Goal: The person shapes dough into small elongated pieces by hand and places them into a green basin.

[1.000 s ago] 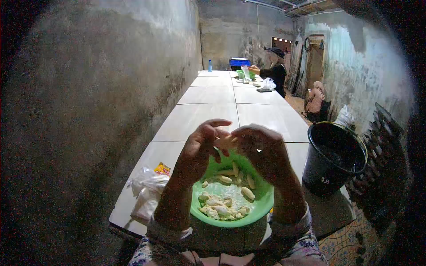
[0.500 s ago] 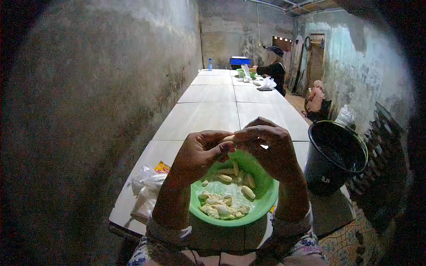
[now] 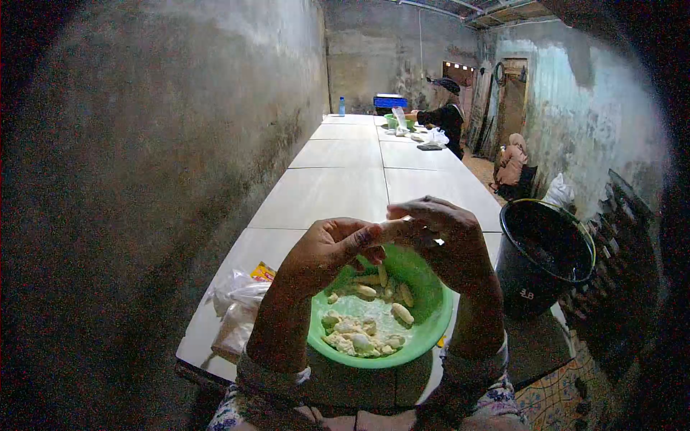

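Observation:
Above the green basin (image 3: pixel 437 337), both of my hands meet at a pale, finger-shaped piece of dough (image 3: pixel 392 229). My left hand (image 3: pixel 332 250) pinches its near end between thumb and fingers. My right hand (image 3: pixel 447 241) is curled over the other end, its fingers arched and partly hiding the piece. Inside the basin, crumbly dough lumps (image 3: pixel 357 336) are heaped at the near side. Several shaped dough rolls (image 3: pixel 402 313) lie behind and to the right of that heap.
A black bucket (image 3: pixel 528 287) stands at the right table edge. Plastic bags (image 3: pixel 241 305) and a yellow packet (image 3: pixel 263 271) lie at left. Along the white-topped table (image 3: pixel 338 194), a person (image 3: pixel 447 115) works at the far end; another person (image 3: pixel 512 161) sits low at right.
My right hand has shifted slightly, its fingers lifting apart from the left fingertips, so more of the dough piece shows between my hands. The basin's contents look the same.

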Motion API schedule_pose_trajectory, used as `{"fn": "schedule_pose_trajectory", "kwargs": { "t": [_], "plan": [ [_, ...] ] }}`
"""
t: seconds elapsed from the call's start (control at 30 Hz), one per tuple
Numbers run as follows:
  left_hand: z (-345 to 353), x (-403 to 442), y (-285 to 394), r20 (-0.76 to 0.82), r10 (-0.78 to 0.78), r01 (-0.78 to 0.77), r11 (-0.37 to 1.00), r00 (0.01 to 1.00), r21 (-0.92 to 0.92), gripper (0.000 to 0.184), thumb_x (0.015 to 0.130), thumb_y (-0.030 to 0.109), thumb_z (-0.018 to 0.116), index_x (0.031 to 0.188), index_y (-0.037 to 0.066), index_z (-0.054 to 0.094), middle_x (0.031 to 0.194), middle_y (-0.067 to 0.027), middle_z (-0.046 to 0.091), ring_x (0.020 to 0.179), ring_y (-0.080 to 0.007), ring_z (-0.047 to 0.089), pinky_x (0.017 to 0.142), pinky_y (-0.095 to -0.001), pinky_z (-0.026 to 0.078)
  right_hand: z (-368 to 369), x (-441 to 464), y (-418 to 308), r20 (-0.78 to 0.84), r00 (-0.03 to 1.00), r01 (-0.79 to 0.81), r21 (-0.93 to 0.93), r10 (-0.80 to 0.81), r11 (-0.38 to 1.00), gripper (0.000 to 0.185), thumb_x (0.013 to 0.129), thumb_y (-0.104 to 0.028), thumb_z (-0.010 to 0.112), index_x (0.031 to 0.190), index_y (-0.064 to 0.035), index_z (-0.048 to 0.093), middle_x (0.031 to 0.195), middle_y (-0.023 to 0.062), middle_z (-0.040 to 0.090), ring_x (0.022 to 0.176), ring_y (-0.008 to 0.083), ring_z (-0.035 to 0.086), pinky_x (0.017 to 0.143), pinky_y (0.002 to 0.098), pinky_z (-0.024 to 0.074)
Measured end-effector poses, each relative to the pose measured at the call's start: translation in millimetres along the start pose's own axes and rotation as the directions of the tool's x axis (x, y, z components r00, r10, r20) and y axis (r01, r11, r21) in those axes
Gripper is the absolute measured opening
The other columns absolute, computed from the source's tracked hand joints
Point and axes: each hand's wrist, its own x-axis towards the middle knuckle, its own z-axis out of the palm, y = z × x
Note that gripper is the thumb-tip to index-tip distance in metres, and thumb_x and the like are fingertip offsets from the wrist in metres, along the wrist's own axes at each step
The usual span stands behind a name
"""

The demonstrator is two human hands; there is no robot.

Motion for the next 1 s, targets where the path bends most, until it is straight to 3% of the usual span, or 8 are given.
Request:
{"fn": "schedule_pose_trajectory", "kwargs": {
  "t": [0.07, 0.23, 0.4, 0.6, 0.67, 0.73, 0.87, 1.0],
  "plan": [
    [-1.1, 2.2, -4.7, 0.030, 0.006, -0.003, 0.994, 1.000, -0.108, 0.040, 0.086, 0.038, 0.064, 0.101, 0.001, 0.064, 0.084, -0.0093, 0.068, 0.070, -0.0162, 0.064, 0.065, -0.0296, 0.050, 3.3, -0.1, -10.8, -0.075, 0.995, -0.053, 0.120, 0.062, 0.991, 0.026, 0.075, -0.004, 0.071, 0.100, -0.0015, 0.066, 0.086, 0.0094, 0.065, 0.081, 0.0180, 0.065, 0.071, 0.0287, 0.0532],
    [3.0, -0.4, 4.3, 0.097, -0.027, 0.036, 0.995, 0.995, -0.093, 0.043, 0.089, 0.037, 0.060, 0.107, -0.002, 0.061, 0.095, -0.0094, 0.066, 0.079, -0.0146, 0.063, 0.073, -0.0291, 0.050, -2.4, -1.7, 3.8, 0.082, 0.995, 0.062, 0.024, -0.064, 0.998, 0.024, 0.075, -0.007, 0.071, 0.098, -0.0027, 0.066, 0.093, 0.0113, 0.063, 0.080, 0.0234, 0.063, 0.067, 0.0321, 0.0510],
    [3.7, 3.5, -5.1, 0.103, -0.071, 0.090, 0.977, 0.992, -0.195, 0.043, 0.089, 0.036, 0.060, 0.109, -0.003, 0.060, 0.094, -0.0072, 0.065, 0.078, -0.0137, 0.061, 0.073, -0.0288, 0.050, -0.3, 1.7, -2.3, 0.022, 0.993, 0.121, -0.041, -0.120, 0.992, 0.027, 0.073, -0.012, 0.073, 0.098, -0.0050, 0.067, 0.089, 0.0097, 0.063, 0.081, 0.0215, 0.062, 0.069, 0.0314, 0.0500],
    [9.6, -1.4, 0.9, 0.046, -0.186, 0.191, 0.932, 0.981, -0.309, 0.043, 0.090, 0.034, 0.059, 0.109, -0.004, 0.059, 0.078, -0.0015, 0.058, 0.063, -0.0079, 0.049, 0.059, -0.0224, 0.042, 0.0, 0.3, 4.4, -0.078, 0.988, 0.136, 0.023, -0.134, 0.990, 0.017, 0.071, -0.012, 0.075, 0.086, -0.0074, 0.070, 0.082, 0.0071, 0.065, 0.075, 0.0205, 0.064, 0.067, 0.0307, 0.0501],
    [5.5, 2.1, -5.5, 0.181, -0.067, 0.124, 0.939, 0.981, -0.322, 0.041, 0.090, 0.033, 0.060, 0.108, -0.004, 0.059, 0.076, 0.0002, 0.055, 0.062, -0.0066, 0.047, 0.056, -0.0212, 0.040, 2.7, 2.8, 6.9, -0.097, 0.986, 0.136, 0.032, -0.132, 0.990, 0.012, 0.069, -0.010, 0.075, 0.079, -0.0071, 0.070, 0.076, 0.0066, 0.065, 0.072, 0.0210, 0.064, 0.066, 0.0316, 0.0507],
    [8.5, 2.6, -6.8, 0.213, -0.056, 0.119, 0.949, 0.975, -0.293, 0.041, 0.090, 0.034, 0.060, 0.108, -0.002, 0.059, 0.076, 0.0007, 0.055, 0.062, -0.0065, 0.047, 0.056, -0.0210, 0.040, 5.1, 5.3, 15.3, -0.084, 0.949, 0.299, -0.077, -0.305, 0.951, 0.011, 0.069, -0.010, 0.075, 0.079, -0.0079, 0.070, 0.076, 0.0061, 0.065, 0.073, 0.0208, 0.064, 0.067, 0.0320, 0.0509],
    [13.7, 0.9, -3.3, 0.086, -0.076, 0.101, 0.936, 0.993, -0.337, 0.040, 0.089, 0.032, 0.062, 0.112, 0.000, 0.059, 0.082, -0.0010, 0.061, 0.066, -0.0061, 0.050, 0.058, -0.0211, 0.042, 11.0, 7.6, 0.2, -0.188, 0.975, 0.130, 0.046, -0.120, 0.990, 0.024, 0.071, -0.015, 0.074, 0.093, -0.0072, 0.069, 0.097, 0.0112, 0.066, 0.093, 0.0247, 0.063, 0.081, 0.0351, 0.0498],
    [9.1, 5.0, -6.2, 0.033, -0.039, 0.047, 0.957, 0.999, -0.286, 0.037, 0.086, 0.030, 0.066, 0.107, 0.001, 0.061, 0.085, -0.0027, 0.064, 0.069, -0.0081, 0.055, 0.061, -0.0220, 0.044, 7.9, 7.0, 5.4, -0.046, 0.998, 0.057, 0.097, -0.053, 0.994, 0.032, 0.077, -0.010, 0.068, 0.109, -0.0088, 0.065, 0.108, 0.0132, 0.062, 0.102, 0.0255, 0.060, 0.085, 0.0338, 0.0490]
  ]
}}
